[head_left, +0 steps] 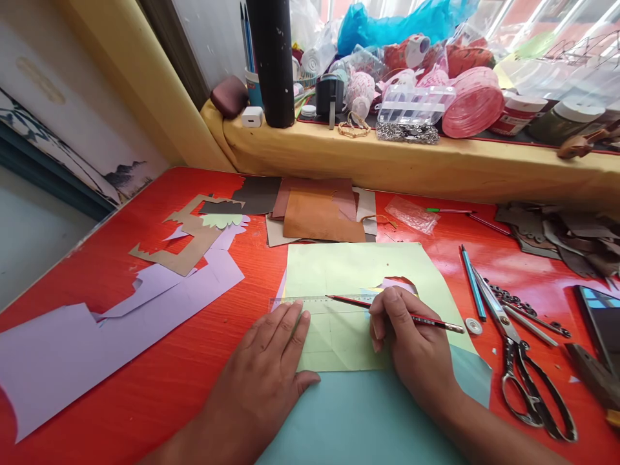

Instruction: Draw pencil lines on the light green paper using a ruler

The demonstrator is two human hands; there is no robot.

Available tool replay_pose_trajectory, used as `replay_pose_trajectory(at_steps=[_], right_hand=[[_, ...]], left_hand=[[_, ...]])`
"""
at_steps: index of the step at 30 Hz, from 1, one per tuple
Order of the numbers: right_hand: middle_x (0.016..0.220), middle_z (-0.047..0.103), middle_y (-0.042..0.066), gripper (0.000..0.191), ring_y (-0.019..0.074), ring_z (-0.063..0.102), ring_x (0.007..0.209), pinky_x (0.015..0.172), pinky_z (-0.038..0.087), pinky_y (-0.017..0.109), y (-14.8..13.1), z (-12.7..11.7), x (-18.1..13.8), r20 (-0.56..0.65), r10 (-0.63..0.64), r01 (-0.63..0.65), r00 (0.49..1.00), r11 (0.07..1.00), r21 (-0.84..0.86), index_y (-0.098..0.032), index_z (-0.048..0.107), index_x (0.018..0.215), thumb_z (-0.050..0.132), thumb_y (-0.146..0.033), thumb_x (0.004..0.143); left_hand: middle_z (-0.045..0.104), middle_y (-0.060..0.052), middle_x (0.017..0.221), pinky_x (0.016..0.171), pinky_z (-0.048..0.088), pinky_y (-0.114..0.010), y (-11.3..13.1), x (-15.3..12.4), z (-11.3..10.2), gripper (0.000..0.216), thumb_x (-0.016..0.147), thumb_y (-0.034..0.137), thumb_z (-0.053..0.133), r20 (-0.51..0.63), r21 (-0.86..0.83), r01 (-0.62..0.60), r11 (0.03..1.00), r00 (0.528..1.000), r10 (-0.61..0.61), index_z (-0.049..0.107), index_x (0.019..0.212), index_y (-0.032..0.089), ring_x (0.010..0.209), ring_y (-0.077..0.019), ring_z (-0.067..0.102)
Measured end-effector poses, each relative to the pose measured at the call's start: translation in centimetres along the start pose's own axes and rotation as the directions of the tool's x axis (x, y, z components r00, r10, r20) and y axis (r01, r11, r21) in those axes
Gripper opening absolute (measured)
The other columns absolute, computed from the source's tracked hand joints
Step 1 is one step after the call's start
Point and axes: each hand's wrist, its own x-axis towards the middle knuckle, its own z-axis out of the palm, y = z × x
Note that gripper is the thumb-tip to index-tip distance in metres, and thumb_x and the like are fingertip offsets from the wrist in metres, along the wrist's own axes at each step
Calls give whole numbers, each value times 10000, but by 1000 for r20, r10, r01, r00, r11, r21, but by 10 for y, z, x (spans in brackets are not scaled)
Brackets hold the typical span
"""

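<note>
Take the pale green sheet (334, 268) as the dial, with 12 o'clock pointing away from the person. The sheet lies directly in front of the person on a blue-green sheet (329, 420), which extends toward 6 o'clock on the red table (145, 394). A clear ruler (317, 306) lies across the pale green sheet on the 9-to-3 o'clock line. The left hand (274, 352), at 8 o'clock, is flat and extended, its fingertips over the ruler near its 9 o'clock end; the hand grasps nothing. The right hand (411, 342), at 4 o'clock, is closed around a red-and-black pencil (351, 301), whose point is directed toward 9 o'clock at the ruler's far edge. Contact between point and sheet cannot be confirmed. The step in hand appears to be measuring or marking against the ruler; faint lines are visible on the sheet. The next move, judged from this posture, calls for steady left-hand pressure, the ruler aligned to the chosen line and the pencil raised to a steeper angle before any stroke. Avoid running a line into the cut opening at 2 o'clock, beside the right hand. Scissors (506, 323) lie at 3 o'clock, well apart from the ruler; lilac paper (121, 342) lies at 9 o'clock, and stacked brown pieces (310, 213) at 11 o'clock.
</note>
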Motion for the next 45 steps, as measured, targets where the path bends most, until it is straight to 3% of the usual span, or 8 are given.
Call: replay_pose_trajectory(at_steps=[24, 31, 45], right_hand=[[539, 585, -9, 589, 160, 559, 453, 469, 430, 284, 0, 0, 0, -14, 4, -4, 1000, 1000, -26, -223, 681, 766, 594, -718, 1071], [533, 582, -12, 565, 162, 553, 454, 473, 430, 286, -1, 0, 0, -12, 1, -1, 1000, 1000, -23, -223, 682, 765, 616, -693, 1072], [559, 579, -14, 564, 150, 556, 471, 496, 434, 282, 0, 0, 0, 3, 8, -8, 1000, 1000, -3, -224, 643, 733, 604, -657, 1093]], left_hand=[[635, -158, 1606, 1182, 473, -440, 3, 0, 2, 622, 1195, 552, 356, 1, -40, 63, 997, 998, -63, 641, 1546, 124, 1471, -321, 577], [617, -175, 1619, 1163, 478, -451, -2, -1, 0, 594, 1205, 486, 352, 4, -17, -9, 1000, 1000, 9, 606, 1569, 91, 1469, -334, 573], [646, -177, 1584, 1165, 449, -453, -1, 1, 0, 613, 1206, 491, 321, -34, -3, -14, 1000, 999, 14, 644, 1528, 81, 1453, -346, 578]])
